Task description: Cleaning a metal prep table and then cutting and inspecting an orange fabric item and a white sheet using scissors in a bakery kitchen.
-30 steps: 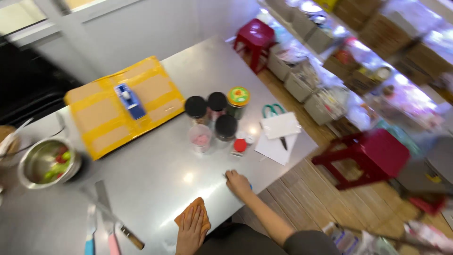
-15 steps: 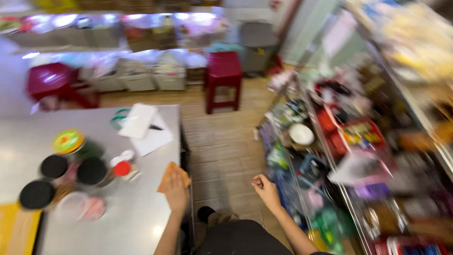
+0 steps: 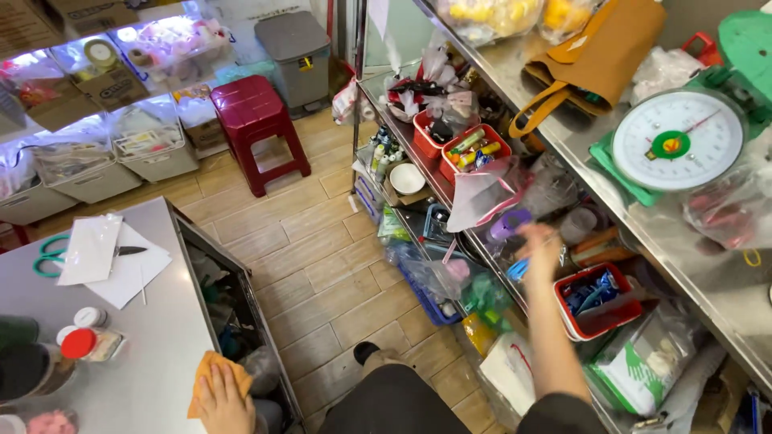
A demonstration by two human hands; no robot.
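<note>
- While the metal shelf (image 3: 643,233) is crowding jars and baskets within reach, the right hand (image 3: 540,247) is stretching toward a blue item (image 3: 519,269); motion blur, grip unreadable.
- Left hand (image 3: 221,399) is lying flat, fingers spread, pinning the orange cloth (image 3: 211,378) at the table (image 3: 153,362) edge.

Table (image 3: 153,354): brushed metal, dull sheen, smooth. Cloth (image 3: 211,376) under left hand (image 3: 225,402): soft orange fabric, matt, creased. Sheets of paper (image 3: 121,269) on the table: white, flat, matt. Floor (image 3: 322,273): wood-look planks, satin finish. Stool (image 3: 257,120): moulded red plastic, slightly glossy. Shelving (image 3: 643,233): bare steel, scuffed, reflective in patches. Right hand (image 3: 540,245) was among clear, crinkled plastic bags (image 3: 482,193), shiny. Scale (image 3: 679,141): green plastic body, glossy white dial. Bag (image 3: 595,56) on top shelf: tan woven cloth, matt.
</note>
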